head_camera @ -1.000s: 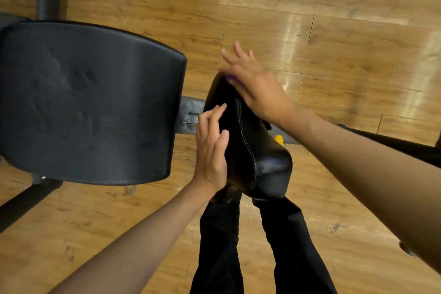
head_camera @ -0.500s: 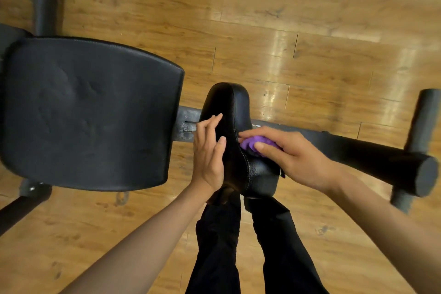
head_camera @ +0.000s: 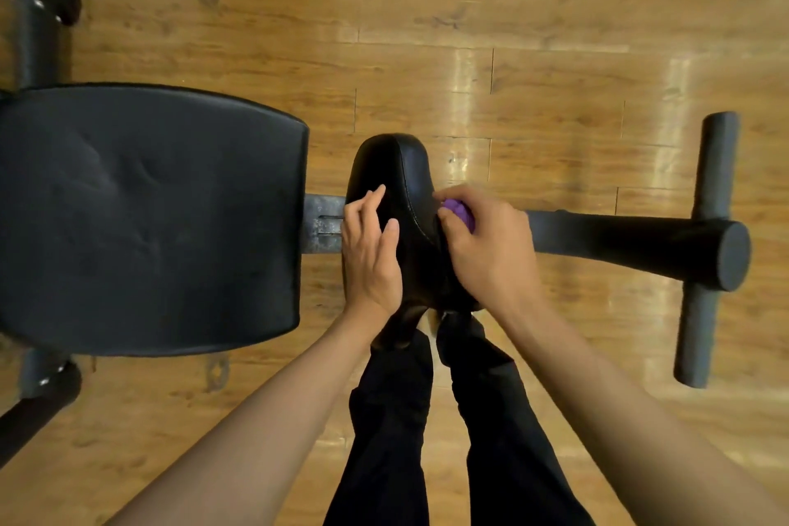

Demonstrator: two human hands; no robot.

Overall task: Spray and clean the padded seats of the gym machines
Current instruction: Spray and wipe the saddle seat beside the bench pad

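A small black padded seat (head_camera: 399,179) stands tilted up at the middle of the view, next to a large black padded bench pad (head_camera: 145,218) on the left. My left hand (head_camera: 369,252) rests flat against the small seat's left side, fingers straight. My right hand (head_camera: 486,248) grips a bunched purple cloth (head_camera: 459,214) and presses it on the seat's right side. Most of the cloth is hidden under my fingers. No spray bottle is in view.
A black padded roller bar (head_camera: 632,241) runs right from the seat to a cross bar (head_camera: 704,252). Dark metal frame legs (head_camera: 36,13) stand at the far left. Wooden plank floor (head_camera: 512,13) lies all around. My black trouser legs (head_camera: 427,419) are below the seat.
My right hand with the purple cloth came from the seat's far top down its right side, then slid slightly up again. My left hand stayed on the left side. The view shifted left.
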